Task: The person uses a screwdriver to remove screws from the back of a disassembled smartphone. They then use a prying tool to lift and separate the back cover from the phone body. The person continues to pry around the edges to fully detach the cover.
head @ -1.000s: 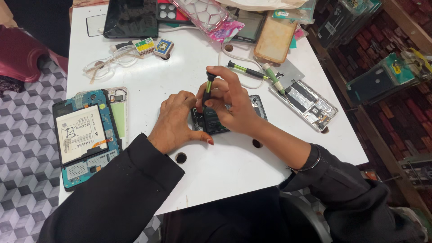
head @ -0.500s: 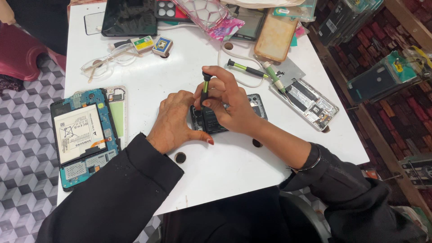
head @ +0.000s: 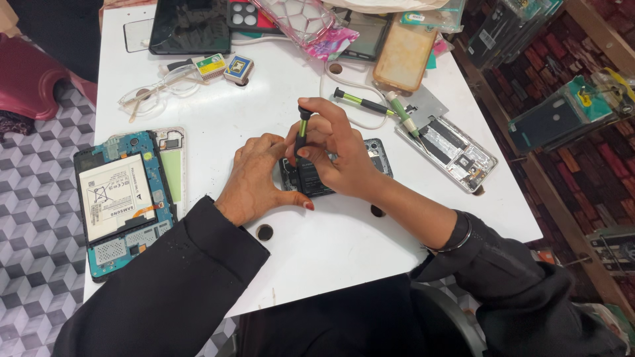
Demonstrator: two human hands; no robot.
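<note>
Your right hand point(head: 337, 149) pinches the screwdriver point(head: 301, 135) upright over the opened phone point(head: 331, 173) mid-tabletop point(head: 317, 244), left hand point(head: 258, 178) pressed flat steadying it; back's already off, screw work looks only partway done.

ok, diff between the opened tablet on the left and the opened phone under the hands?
The opened tablet is far larger than the opened phone. The tablet lies untouched at the table's left edge, its white battery and blue board fully in view; the phone is mostly covered, with the left hand resting on it and the right hand standing a screwdriver upright on it. Both lie flat with backs off, insides up.
</note>
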